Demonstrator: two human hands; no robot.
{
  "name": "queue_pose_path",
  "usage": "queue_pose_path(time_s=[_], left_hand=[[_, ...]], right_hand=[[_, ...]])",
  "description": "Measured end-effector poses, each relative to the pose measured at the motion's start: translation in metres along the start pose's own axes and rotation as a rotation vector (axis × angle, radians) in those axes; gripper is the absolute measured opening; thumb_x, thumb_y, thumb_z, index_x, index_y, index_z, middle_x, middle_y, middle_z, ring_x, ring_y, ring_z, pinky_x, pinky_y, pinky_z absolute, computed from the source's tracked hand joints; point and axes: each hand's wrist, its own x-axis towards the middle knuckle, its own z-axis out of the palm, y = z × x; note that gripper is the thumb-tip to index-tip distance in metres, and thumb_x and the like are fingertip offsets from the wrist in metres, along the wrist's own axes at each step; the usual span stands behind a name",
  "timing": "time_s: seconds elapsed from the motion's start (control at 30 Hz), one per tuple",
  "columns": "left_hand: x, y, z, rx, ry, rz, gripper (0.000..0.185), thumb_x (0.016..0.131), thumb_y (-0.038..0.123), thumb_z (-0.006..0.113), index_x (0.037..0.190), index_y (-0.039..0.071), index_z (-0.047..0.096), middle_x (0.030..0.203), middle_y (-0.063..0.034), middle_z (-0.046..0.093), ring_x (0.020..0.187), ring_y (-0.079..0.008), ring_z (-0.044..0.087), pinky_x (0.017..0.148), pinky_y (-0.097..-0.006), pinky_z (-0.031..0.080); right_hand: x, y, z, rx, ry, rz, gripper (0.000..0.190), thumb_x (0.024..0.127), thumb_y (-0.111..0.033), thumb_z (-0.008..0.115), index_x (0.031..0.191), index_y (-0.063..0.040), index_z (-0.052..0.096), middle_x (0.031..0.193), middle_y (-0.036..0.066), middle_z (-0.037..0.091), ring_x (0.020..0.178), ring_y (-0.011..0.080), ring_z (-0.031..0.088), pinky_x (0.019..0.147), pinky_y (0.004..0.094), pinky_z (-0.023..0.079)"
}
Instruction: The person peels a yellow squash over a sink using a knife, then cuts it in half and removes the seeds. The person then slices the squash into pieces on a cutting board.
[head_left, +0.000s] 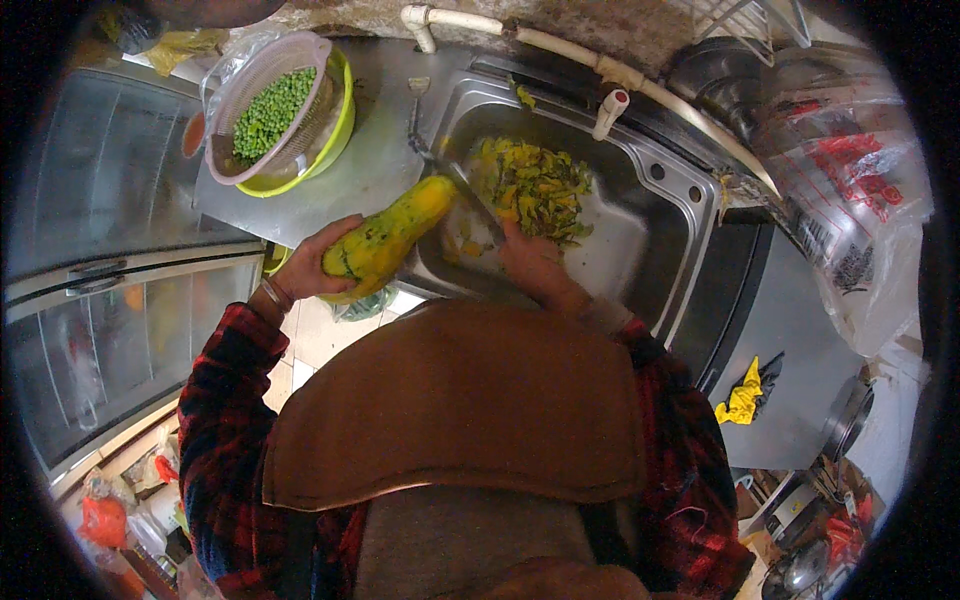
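Note:
My left hand grips the thick end of a long pumpkin, its skin mottled green and yellow. The pumpkin tilts up toward the sink's left rim, and its narrow end shows peeled orange-yellow flesh. In my right hand, over the basin, is a knife with a dark blade pointing up and left, close to the pumpkin's narrow end. My fingers hide its handle. A heap of green and yellow peelings lies in the stainless steel sink, with a few loose scraps nearer the pumpkin.
On the steel counter at left, a pink colander of green peas rests in a lime-green basin. A red-topped tap stands behind the sink. Plastic bags hang at right; a glass-door cabinet stands at left.

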Motion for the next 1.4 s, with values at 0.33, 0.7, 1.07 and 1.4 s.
queue_pose_path(time_s=[0.33, 0.7, 1.07, 1.4], left_hand=[[0.001, -0.003, 0.002, -0.165, -0.006, -0.05, 0.092, 0.068, 0.007, 0.08, 0.149, 0.006, 0.038, 0.15, -0.0146, 0.043, 0.138, -0.0251, 0.042, 0.115, -0.0367, 0.032], [0.001, -0.01, 0.001, -0.087, -0.002, -0.005, 0.093, 0.065, 0.009, 0.082, 0.148, 0.004, 0.04, 0.15, -0.0151, 0.044, 0.138, -0.0258, 0.042, 0.115, -0.0374, 0.032], [0.003, -0.005, 0.001, -0.049, 0.017, -0.008, 0.094, 0.064, 0.008, 0.082, 0.148, 0.005, 0.041, 0.147, -0.0151, 0.047, 0.137, -0.0255, 0.043, 0.115, -0.0361, 0.033], [0.003, -0.006, 0.004, 0.004, 0.034, 0.045, 0.095, 0.064, 0.009, 0.082, 0.148, 0.003, 0.039, 0.149, -0.0158, 0.044, 0.138, -0.0255, 0.042, 0.115, -0.0367, 0.032]], right_hand=[[0.023, 0.004, -0.052, 1.739, -0.326, 0.836, 0.035, 0.095, -0.02, 0.051, 0.127, -0.006, 0.048, 0.071, 0.007, 0.057, 0.048, 0.0169, 0.053, 0.048, 0.0358, 0.046], [0.03, -0.008, -0.07, 0.752, -0.455, 0.695, 0.044, 0.099, -0.028, 0.049, 0.134, -0.001, 0.046, 0.085, 0.015, 0.064, 0.073, 0.0268, 0.063, 0.067, 0.0441, 0.051], [0.026, 0.01, -0.072, 1.24, -0.032, 0.705, 0.043, 0.094, -0.019, 0.051, 0.133, -0.001, 0.049, 0.088, 0.018, 0.064, 0.069, 0.0228, 0.062, 0.062, 0.0383, 0.05], [-0.002, -0.007, -0.008, 0.544, -0.325, 0.24, 0.041, 0.096, -0.016, 0.049, 0.134, -0.002, 0.049, 0.107, 0.02, 0.064, 0.091, 0.0346, 0.065, 0.085, 0.0445, 0.052]])
